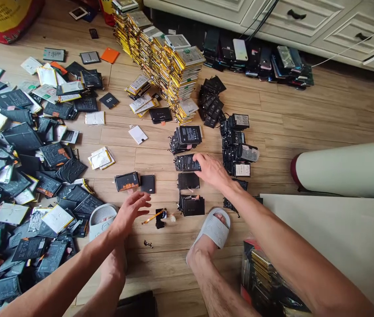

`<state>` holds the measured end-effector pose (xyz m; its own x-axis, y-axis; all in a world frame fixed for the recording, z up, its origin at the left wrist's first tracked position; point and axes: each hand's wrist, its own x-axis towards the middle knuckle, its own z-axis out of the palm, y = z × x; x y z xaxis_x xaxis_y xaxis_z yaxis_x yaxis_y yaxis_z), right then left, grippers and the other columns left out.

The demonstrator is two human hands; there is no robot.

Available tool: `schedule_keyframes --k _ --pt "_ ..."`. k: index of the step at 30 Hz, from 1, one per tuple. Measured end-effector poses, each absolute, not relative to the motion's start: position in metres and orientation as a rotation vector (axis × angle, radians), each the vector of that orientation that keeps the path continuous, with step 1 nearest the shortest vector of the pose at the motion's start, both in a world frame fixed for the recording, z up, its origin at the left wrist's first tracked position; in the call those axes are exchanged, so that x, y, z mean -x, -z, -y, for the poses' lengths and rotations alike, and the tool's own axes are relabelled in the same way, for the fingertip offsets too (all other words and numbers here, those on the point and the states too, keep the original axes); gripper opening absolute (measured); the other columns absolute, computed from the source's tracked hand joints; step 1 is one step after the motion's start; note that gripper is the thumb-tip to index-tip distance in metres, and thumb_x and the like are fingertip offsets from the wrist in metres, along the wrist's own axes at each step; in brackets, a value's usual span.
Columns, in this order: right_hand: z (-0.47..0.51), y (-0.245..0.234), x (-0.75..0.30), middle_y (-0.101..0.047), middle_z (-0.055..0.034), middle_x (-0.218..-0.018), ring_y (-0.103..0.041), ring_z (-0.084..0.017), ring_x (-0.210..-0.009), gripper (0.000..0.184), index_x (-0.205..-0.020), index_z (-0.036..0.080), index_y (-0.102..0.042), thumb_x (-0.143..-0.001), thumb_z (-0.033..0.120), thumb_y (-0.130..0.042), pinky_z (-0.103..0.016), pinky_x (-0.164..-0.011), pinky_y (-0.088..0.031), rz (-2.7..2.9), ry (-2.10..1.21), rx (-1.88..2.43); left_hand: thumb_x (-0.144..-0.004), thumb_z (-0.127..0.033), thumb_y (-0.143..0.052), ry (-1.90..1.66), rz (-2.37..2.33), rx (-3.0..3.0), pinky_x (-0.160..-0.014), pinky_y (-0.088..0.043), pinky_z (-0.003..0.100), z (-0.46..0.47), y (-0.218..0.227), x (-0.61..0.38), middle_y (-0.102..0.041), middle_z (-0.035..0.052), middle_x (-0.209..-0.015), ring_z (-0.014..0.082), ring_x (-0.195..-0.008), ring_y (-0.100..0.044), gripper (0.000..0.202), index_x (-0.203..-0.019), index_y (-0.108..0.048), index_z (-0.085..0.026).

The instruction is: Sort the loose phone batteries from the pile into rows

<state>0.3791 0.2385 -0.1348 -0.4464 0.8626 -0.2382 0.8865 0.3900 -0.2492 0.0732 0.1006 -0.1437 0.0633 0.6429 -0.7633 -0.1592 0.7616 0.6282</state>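
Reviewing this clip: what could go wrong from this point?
The right hand rests on a short stack of black batteries, which might slide into neighbouring stacks. The tall yellow-edged battery columns could topple if bumped. The yellow-handled tool near the left hand might puncture a battery if knocked.

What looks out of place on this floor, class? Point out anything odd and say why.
The phone batteries on the left lie in a loose, spilled-looking heap, unlike the tidy stacks beyond. One black battery looks creased. A thin yellow tool and a small dark part lie stray on the floorboards.
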Motion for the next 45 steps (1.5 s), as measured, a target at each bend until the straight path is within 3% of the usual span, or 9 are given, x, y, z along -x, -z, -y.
schedule_keyframes --k 11,20,27,30,34,36,39,41,45 --pt "-0.247 0.156 -0.381 -0.064 -0.0095 -0.123 -0.064 -0.028 -0.112 0.048 -0.124 0.023 -0.049 -0.082 0.009 -0.069 -0.038 -0.094 -0.049 -2.637 0.583 -1.520 -0.077 -0.055 -0.079 -0.547 -1.413 -0.387 -0.084 -0.053 0.038 -0.071 0.144 -0.058 -0.071 0.0108 -0.104 0.0288 -0.095 -0.070 0.039 -0.091 -0.070 -0.020" --pt "-0.251 0.162 -0.383 -0.061 -0.0107 -0.127 -0.062 -0.028 -0.117 0.043 -0.124 0.021 -0.050 -0.084 0.011 -0.066 -0.040 -0.098 -0.050 -2.661 0.645 -1.526 -0.075 -0.056 -0.080 -0.493 -1.401 -0.382 -0.081 -0.051 0.037 -0.065 0.141 -0.058 -0.071 0.0098 -0.100 0.0266 -0.092 -0.068 0.040 -0.088 -0.069 -0.020" --pt "-0.241 0.142 -0.376 -0.052 -0.0159 -0.147 -0.051 -0.036 -0.136 0.053 -0.130 0.021 -0.054 -0.082 0.020 -0.076 -0.053 -0.111 -0.045 -2.735 0.568 -1.569 -0.072 -0.045 -0.083 -0.517 -1.399 -0.413 -0.077 -0.051 0.035 -0.061 0.159 -0.054 -0.069 0.0062 -0.089 0.0239 -0.084 -0.067 0.033 -0.088 -0.069 -0.020" --pt "-0.216 0.129 -0.348 -0.062 -0.0151 -0.134 -0.059 -0.035 -0.125 0.034 -0.126 0.022 -0.061 -0.092 0.025 -0.067 -0.052 -0.106 -0.049 -2.707 0.627 -1.778 -0.069 -0.037 -0.084 -0.597 -1.463 -0.435 -0.078 -0.052 0.036 -0.063 0.177 -0.054 -0.069 0.0053 -0.085 0.0247 -0.084 -0.066 0.028 -0.087 -0.070 -0.021" --pt "-0.179 0.144 -0.279 -0.075 -0.0079 -0.107 -0.073 -0.025 -0.093 0.025 -0.122 0.024 -0.065 -0.098 0.023 -0.058 -0.040 -0.087 -0.057 -2.323 1.211 -1.952 -0.065 -0.028 -0.082 -0.773 -1.569 -0.377 -0.085 -0.051 0.037 -0.072 0.199 -0.060 -0.072 0.0066 -0.090 0.0263 -0.093 -0.066 0.029 -0.091 -0.070 -0.022" --pt "-0.167 0.163 -0.243 -0.077 -0.0079 -0.105 -0.074 -0.025 -0.094 0.030 -0.124 0.023 -0.063 -0.094 0.026 -0.064 -0.038 -0.086 -0.056 -2.094 1.408 -1.953 -0.067 -0.027 -0.081 -0.819 -1.594 -0.356 -0.089 -0.051 0.037 -0.077 0.207 -0.065 -0.072 0.0071 -0.096 0.0263 -0.099 -0.066 0.032 -0.096 -0.069 -0.021" --pt "-0.158 0.193 -0.205 -0.074 -0.0147 -0.115 -0.072 -0.028 -0.104 0.036 -0.122 0.020 -0.060 -0.090 0.033 -0.071 -0.039 -0.088 -0.055 -1.892 1.289 -2.090 -0.068 -0.028 -0.080 -0.856 -1.612 -0.322 -0.093 -0.050 0.039 -0.083 0.209 -0.074 -0.071 0.0091 -0.106 0.0265 -0.106 -0.066 0.040 -0.105 -0.067 -0.021" --pt "-0.153 0.205 -0.195 -0.071 -0.0170 -0.118 -0.070 -0.029 -0.107 0.030 -0.115 0.019 -0.061 -0.091 0.034 -0.069 -0.039 -0.089 -0.054 -1.854 1.230 -2.122 -0.070 -0.031 -0.079 -0.869 -1.572 -0.274 -0.093 -0.051 0.040 -0.084 0.206 -0.079 -0.070 0.0104 -0.109 0.0265 -0.106 -0.066 0.046 -0.112 -0.064 -0.021" --pt "-0.144 0.209 -0.209 -0.074 -0.0094 -0.104 -0.069 -0.023 -0.098 0.005 -0.096 0.021 -0.063 -0.096 0.025 -0.060 -0.033 -0.085 -0.051 -1.895 1.319 -2.080 -0.069 -0.033 -0.083 -0.852 -1.381 -0.146 -0.092 -0.054 0.042 -0.085 0.193 -0.083 -0.069 0.0106 -0.106 0.0252 -0.100 -0.069 0.058 -0.121 -0.061 -0.019"
